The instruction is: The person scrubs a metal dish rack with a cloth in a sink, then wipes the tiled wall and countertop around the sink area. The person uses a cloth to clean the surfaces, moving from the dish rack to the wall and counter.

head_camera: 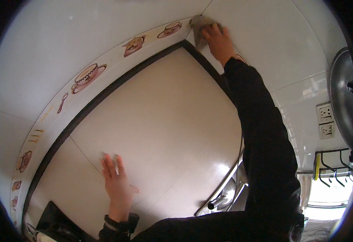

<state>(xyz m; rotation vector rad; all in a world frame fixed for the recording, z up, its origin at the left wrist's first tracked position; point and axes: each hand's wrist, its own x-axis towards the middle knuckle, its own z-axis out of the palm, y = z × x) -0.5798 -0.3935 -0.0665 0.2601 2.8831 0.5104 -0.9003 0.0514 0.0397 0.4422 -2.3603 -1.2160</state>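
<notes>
My right hand [220, 42] presses a grey-brown cloth [198, 30] against the wall tiles at the corner where two walls meet. The cloth is partly blurred, and my fingers cover some of it. Close by runs a tile border [116, 57] decorated with cups, saucers and pots. My left hand [117, 187] rests palm down on the beige countertop [164, 115], fingers a little apart, holding nothing. A dark backsplash strip [128, 77] follows the counter's back edge and bends at the corner.
A stainless steel sink with a faucet [217, 203] sits at the lower right, partly hidden by my sleeve. A black appliance [56, 222] stands lower left. On the right wall are two sockets [325, 121], a hanging pan [343, 96] and a hook rack [331, 169] near a window [329, 193].
</notes>
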